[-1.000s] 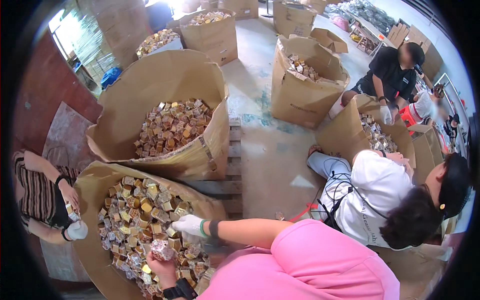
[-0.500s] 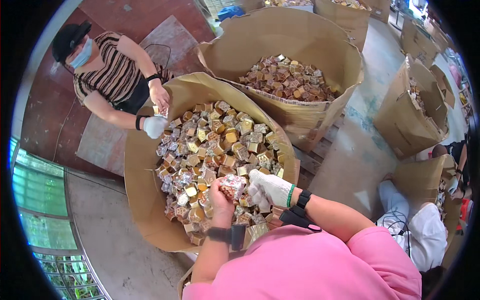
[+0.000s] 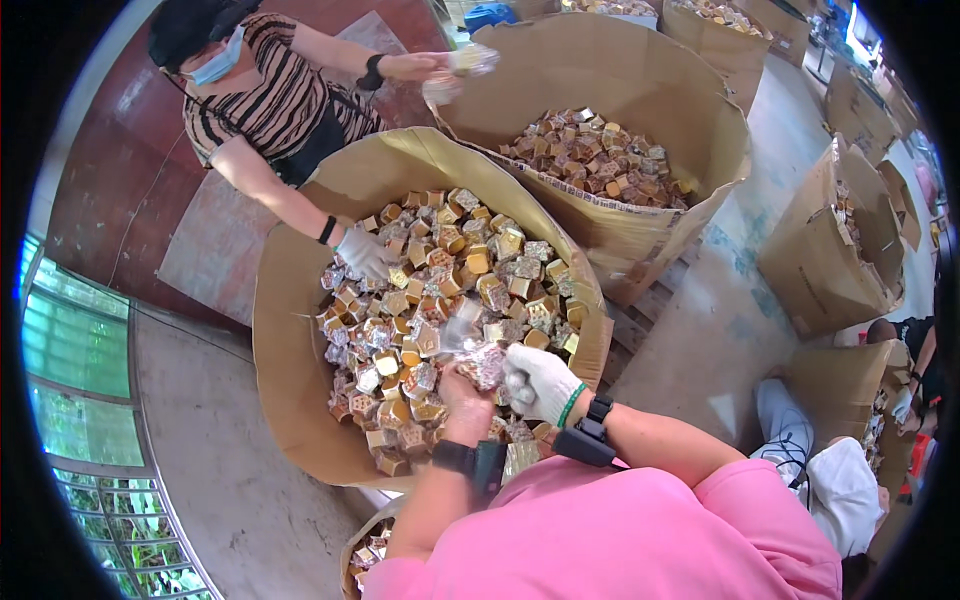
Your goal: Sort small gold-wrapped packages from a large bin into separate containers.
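Over the near carton (image 3: pixel 285 390), my bare left hand (image 3: pixel 468 394) is closed around a small box in shiny clear wrap (image 3: pixel 483 366), with a reddish pattern. My right hand (image 3: pixel 541 384), in a white knitted glove, is beside the box's right side with its fingers curled. Whatever those fingers may hold is hidden. A blurred see-through piece (image 3: pixel 462 328) shows just above the box; I cannot tell whether it is loose film. Beneath both hands lies a heap of small many-sided boxes (image 3: pixel 440 262), gold and brown, several in crinkled clear wrap.
Across the carton, a co-worker's gloved hand (image 3: pixel 366 254) reaches into the heap; their other hand (image 3: pixel 415 67) holds a blurred wrapped piece near the back carton (image 3: pixel 600 60). More cartons (image 3: pixel 825 250) stand at right. A smaller container (image 3: pixel 352 570) is beside me, lower left.
The co-worker's hands, together before, have parted: one reaches into the heap, the other out toward the back carton. My hands stay close together at the wrapped box. The whole view has shifted slightly.
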{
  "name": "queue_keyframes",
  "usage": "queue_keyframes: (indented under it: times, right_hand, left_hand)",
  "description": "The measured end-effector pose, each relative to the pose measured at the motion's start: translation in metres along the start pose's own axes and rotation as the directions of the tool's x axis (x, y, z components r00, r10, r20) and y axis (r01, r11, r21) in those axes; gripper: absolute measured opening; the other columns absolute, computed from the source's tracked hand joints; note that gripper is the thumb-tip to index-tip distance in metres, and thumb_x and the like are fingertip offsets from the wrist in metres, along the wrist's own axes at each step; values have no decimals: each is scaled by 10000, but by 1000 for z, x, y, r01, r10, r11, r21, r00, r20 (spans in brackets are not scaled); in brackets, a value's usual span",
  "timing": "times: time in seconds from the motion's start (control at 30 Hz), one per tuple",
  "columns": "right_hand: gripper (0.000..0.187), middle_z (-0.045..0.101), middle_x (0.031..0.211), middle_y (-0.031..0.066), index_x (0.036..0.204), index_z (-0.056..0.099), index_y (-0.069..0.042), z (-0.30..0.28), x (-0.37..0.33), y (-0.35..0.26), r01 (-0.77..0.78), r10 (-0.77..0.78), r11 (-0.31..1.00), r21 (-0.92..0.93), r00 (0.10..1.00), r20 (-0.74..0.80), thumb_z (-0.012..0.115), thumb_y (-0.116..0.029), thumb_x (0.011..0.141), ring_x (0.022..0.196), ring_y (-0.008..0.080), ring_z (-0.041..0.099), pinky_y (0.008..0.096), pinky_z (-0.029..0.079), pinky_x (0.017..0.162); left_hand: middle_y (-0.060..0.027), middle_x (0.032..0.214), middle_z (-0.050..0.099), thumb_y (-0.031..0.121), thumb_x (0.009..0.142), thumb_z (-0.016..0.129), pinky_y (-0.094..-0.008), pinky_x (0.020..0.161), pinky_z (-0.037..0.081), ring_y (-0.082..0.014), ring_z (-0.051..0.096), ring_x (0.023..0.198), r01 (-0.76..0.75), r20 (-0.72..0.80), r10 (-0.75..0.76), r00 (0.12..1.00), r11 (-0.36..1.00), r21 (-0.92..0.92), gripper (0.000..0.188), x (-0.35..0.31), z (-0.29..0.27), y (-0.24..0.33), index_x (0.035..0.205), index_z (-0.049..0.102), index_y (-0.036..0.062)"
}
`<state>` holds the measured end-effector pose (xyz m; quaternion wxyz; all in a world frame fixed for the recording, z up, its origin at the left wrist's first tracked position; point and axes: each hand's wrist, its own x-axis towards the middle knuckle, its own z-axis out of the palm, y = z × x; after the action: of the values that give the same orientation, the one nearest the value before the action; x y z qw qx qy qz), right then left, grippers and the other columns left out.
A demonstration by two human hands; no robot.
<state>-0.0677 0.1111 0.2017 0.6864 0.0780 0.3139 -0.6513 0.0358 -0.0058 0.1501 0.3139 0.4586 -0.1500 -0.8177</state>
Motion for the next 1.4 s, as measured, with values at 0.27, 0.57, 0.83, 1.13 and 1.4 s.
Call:
queue_keyframes:
  times: [0.27, 0.57, 0.83, 1.13, 1.4]
  right_hand:
    - [125, 577, 842, 86, 922, 563, -27, -99, 31, -5, 128, -130, 990, 65, 991, 33, 557, 31, 811, 634, 235, 561, 410, 513, 652]
    - [155, 641, 931, 120, 964, 582, -22, -101, 18, -22, 30, -30, 1000, -6, 1000, 7, 604, -152, 882, 840, 254, 645, 415, 543, 780]
    - [161, 650, 915, 114, 942, 594, -20, -98, 11, -23, 71, -73, 990, -123, 997, -10, 606, -172, 894, 778, 242, 650, 392, 539, 753]
    - [137, 631, 941, 109, 949, 596, 6, -102, 12, -21, 56, -57, 998, -32, 998, -41, 603, -117, 888, 800, 233, 648, 408, 532, 786]
    - [155, 593, 825, 67, 969, 567, -31, -100, 29, -12, 97, -97, 995, -2, 992, -75, 545, 39, 833, 632, 183, 570, 367, 520, 671]
  left_hand:
    - [-86, 838, 655, 234, 926, 363, -424, 678, 555, -252, 660, 760, 83, -206, -37, 978, 973, 216, 291, 67, -122, -2, 918, 606, 74]
    - [-167, 875, 658, 133, 772, 597, -447, 756, 528, -311, 670, 917, -174, 233, 66, 970, -478, 861, 282, 65, -101, 11, 1049, 651, 132]
    - [-120, 1097, 614, 180, 802, 640, -417, 710, 541, -274, 672, 927, -224, 178, -183, 967, -943, 248, 332, 84, -76, -43, 1123, 578, 120]
    - [-90, 1004, 641, 243, 786, 657, -421, 718, 536, -289, 669, 892, -448, 318, -360, 877, -851, 274, 284, 88, -86, -22, 1034, 632, 108]
    - [-159, 1053, 663, 392, 798, 662, -440, 822, 503, -351, 630, 977, -492, 247, -433, 867, -659, 569, 438, 87, -83, 7, 1126, 606, 107]
